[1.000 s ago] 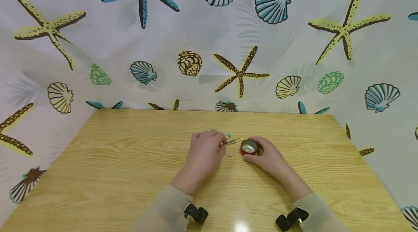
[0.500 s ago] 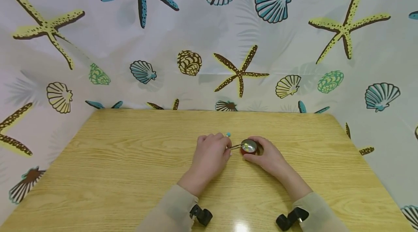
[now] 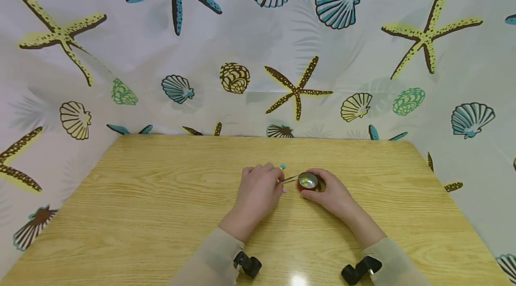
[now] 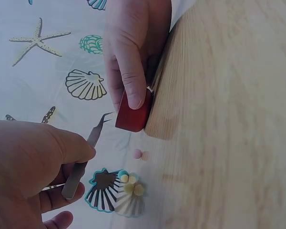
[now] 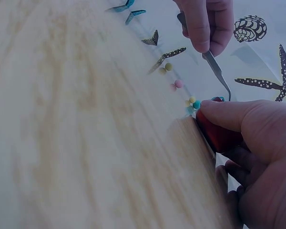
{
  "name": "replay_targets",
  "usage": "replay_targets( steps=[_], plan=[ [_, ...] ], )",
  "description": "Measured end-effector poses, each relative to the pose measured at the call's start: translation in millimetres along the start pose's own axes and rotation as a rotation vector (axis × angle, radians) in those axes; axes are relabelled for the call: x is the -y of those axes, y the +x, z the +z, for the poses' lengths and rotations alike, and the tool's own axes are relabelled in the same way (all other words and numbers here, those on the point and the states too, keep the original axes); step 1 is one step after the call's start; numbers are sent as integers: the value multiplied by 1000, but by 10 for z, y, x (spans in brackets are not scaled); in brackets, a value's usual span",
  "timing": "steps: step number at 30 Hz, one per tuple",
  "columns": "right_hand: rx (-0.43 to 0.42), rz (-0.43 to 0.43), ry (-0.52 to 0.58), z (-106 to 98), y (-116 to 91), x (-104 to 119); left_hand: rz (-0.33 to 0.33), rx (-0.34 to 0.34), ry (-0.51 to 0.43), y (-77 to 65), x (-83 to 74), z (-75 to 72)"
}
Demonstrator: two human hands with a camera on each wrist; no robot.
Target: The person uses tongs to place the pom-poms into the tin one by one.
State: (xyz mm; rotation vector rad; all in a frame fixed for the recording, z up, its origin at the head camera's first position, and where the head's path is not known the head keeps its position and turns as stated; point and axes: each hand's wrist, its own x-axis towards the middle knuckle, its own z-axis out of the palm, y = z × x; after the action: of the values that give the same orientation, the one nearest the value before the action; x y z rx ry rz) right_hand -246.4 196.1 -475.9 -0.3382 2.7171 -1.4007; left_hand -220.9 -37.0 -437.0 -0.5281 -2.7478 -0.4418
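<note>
My left hand (image 3: 259, 194) pinches steel tweezers (image 4: 83, 164) between thumb and fingers. Their thin bent tips stand slightly apart at the left rim of a small round cup (image 4: 133, 118), with no bead between them. The cup is red outside and silvery inside; several yellow beads (image 3: 305, 182) show in it from the head view. My right hand (image 3: 332, 193) holds the cup upright on the table, thumb on the near side and fingers around the far side. A pink bead (image 4: 137, 153) lies on the table between the tweezers and the cup.
Behind the left hand, a blue bead (image 5: 196, 104) and pale yellow beads (image 5: 192, 99) lie on the wooden table (image 3: 161, 196). In the right wrist view an olive-yellow bead (image 5: 168, 67) lies farther off. A shell-and-starfish cloth (image 3: 242, 44) hangs along the table's back edge.
The tweezers carried a yellow bead rightward over the cup and released it there. Their tips have now drawn back slightly to the rim. The right hand and cup have stayed in place.
</note>
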Motion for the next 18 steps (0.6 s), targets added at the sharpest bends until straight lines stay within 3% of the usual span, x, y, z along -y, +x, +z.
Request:
replay_targets(
  steps=[18],
  plan=[
    [-1, 6, -1, -10, -13, -12, -60, -41, 25, 137, 190, -102]
  ],
)
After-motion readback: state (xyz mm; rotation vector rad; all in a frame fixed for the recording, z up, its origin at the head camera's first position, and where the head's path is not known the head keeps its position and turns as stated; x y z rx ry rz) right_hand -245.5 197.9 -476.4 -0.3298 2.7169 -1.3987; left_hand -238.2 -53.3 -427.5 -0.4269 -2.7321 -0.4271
